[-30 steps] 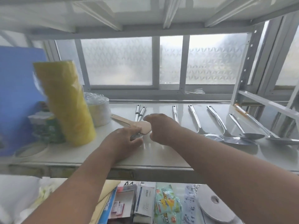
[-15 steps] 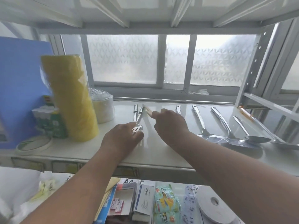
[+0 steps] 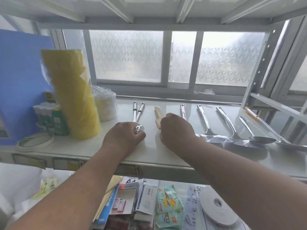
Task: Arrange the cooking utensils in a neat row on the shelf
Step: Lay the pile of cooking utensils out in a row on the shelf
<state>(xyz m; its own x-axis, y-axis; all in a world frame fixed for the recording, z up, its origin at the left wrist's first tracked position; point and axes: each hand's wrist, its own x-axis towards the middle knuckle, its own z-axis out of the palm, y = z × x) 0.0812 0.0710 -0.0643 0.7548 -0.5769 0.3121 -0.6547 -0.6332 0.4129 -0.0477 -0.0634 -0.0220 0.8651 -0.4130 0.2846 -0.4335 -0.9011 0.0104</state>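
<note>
While my right hand (image 3: 177, 130) curls over the wooden spatula (image 3: 157, 117) on the shelf (image 3: 149, 155), my left hand (image 3: 123, 138) grips the ends of two steel utensils (image 3: 137, 112). Hands sit apart. Risk: a nudge right could knock the steel turner (image 3: 206, 123) askew, spoiling the row.

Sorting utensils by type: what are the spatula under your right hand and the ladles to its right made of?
The spatula looks like wood or bamboo: pale tan, matt, no glare. The ladles look like polished steel: silvery, mirror-bright, reflecting the window. The shelf they lie on looks like glossy white painted metal, though it could be laminate.
</note>
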